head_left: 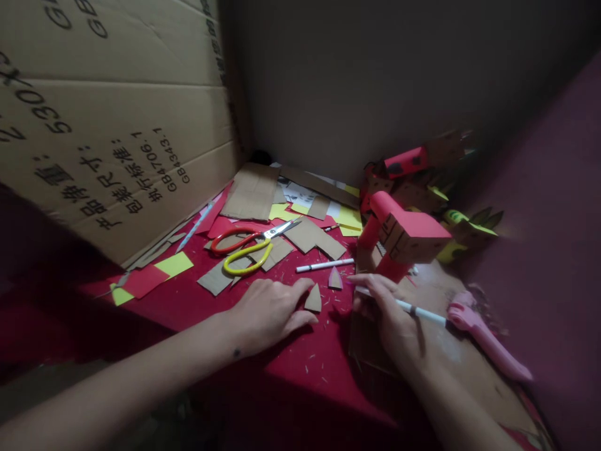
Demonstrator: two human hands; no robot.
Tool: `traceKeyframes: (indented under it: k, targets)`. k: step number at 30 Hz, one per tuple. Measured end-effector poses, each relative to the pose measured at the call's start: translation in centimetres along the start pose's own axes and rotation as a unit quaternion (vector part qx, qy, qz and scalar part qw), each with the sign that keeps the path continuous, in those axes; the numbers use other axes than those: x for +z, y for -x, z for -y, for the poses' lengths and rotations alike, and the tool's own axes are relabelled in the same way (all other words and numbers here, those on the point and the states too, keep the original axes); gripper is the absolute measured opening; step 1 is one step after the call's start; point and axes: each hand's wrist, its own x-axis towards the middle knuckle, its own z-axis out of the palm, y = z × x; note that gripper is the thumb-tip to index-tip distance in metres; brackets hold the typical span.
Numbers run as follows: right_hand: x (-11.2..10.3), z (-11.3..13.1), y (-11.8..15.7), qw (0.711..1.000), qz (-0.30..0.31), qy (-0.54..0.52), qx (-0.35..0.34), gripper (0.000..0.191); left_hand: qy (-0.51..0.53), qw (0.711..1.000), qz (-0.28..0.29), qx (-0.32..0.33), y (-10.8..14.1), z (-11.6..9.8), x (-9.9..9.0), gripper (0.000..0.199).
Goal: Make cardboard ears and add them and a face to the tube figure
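Note:
My left hand rests on the red-covered table, thumb and forefinger spread around a small pointed piece of cardboard. The forefinger seems to touch its tip; a firm grip on it does not show. My right hand is closed around a white marker with a purple-pink nib. Just left of that nib lies a second pointed cardboard piece with pinkish edges. A white marker cap or pen lies behind it. Beyond my left hand are scissors with red and yellow handles, blades apart.
A large printed cardboard sheet stands at the left. Cardboard scraps and coloured paper lie about. At right, a red cardboard animal figure stands on a box, near a pink glue gun. More figures sit behind.

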Motion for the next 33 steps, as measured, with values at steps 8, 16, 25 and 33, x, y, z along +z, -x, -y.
traceKeyframes:
  k: [8, 16, 25, 33]
  targets:
    - [1.0, 0.1, 0.6, 0.998, -0.033, -0.018, 0.057, 0.017, 0.017, 0.968, -0.198, 0.155, 1.8, 1.3, 2.5, 0.029]
    - [2.1, 0.5, 0.5, 0.998, -0.003, 0.015, 0.065, 0.015, -0.121, 0.978, -0.129, 0.107, 2.3, 0.0, 1.8, 0.055]
    - [2.9, 0.8, -0.3, 0.994, 0.016, 0.064, 0.086, 0.013, -0.152, 0.968, -0.164, 0.112, 2.2, -0.5, 2.0, 0.049]
    - [2.8, 1.2, 0.3, 0.986, 0.018, 0.163, 0.041, 0.012, -0.110, 0.973, -0.147, 0.142, 2.5, -0.5, 2.3, 0.055]
